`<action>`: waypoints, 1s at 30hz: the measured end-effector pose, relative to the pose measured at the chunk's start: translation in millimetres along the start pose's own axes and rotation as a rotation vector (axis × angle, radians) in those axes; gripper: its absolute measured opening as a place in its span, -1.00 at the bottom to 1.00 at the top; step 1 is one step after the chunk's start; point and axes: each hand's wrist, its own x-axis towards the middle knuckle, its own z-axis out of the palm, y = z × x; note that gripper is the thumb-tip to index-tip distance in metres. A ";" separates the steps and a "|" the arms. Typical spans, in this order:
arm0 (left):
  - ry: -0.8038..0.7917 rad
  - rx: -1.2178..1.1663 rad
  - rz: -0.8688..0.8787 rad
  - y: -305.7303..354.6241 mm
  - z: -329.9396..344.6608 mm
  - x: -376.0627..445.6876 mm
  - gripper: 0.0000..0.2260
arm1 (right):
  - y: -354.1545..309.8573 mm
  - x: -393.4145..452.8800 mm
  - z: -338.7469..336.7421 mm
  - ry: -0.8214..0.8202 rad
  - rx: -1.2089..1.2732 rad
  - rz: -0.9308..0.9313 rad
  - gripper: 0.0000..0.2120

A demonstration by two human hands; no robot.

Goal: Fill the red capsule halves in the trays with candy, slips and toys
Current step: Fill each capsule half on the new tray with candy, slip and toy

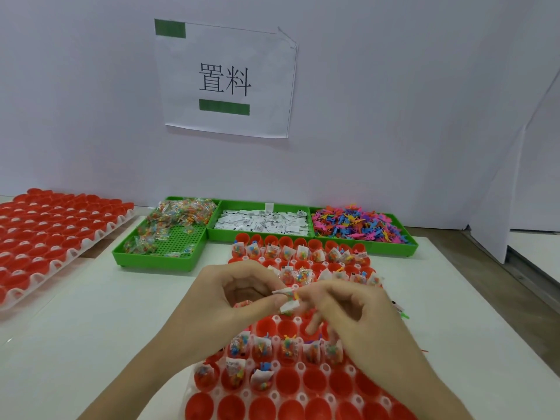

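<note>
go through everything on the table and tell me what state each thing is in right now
Left hand: pinching a paper slip.
Right hand: pinching the same slip.
Near tray: partly filled.
Left tray: capsules empty.
Candy bin: half full.
Slip bin: full.
Toy bin: full.

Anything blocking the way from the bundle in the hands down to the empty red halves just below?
Nothing visible does. The slip bundle, pinched between left hand and right hand, hangs right above open empty halves; only the right hand's fingers dip nearby.
</note>
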 end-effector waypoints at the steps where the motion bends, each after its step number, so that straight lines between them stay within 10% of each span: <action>1: 0.010 -0.005 -0.008 0.2 -1.3 0.0 -0.92 | -0.6 4.9 -7.3 0.012 -0.024 0.012 -0.67; 13: 0.095 0.002 -0.065 -1.7 -4.3 3.3 -0.92 | 90.3 154.6 -115.7 0.134 -0.732 0.120 -0.89; 30: 0.128 0.041 -0.050 -4.9 -11.9 6.0 -0.93 | 124.3 199.7 -102.6 0.039 -0.970 0.178 -0.89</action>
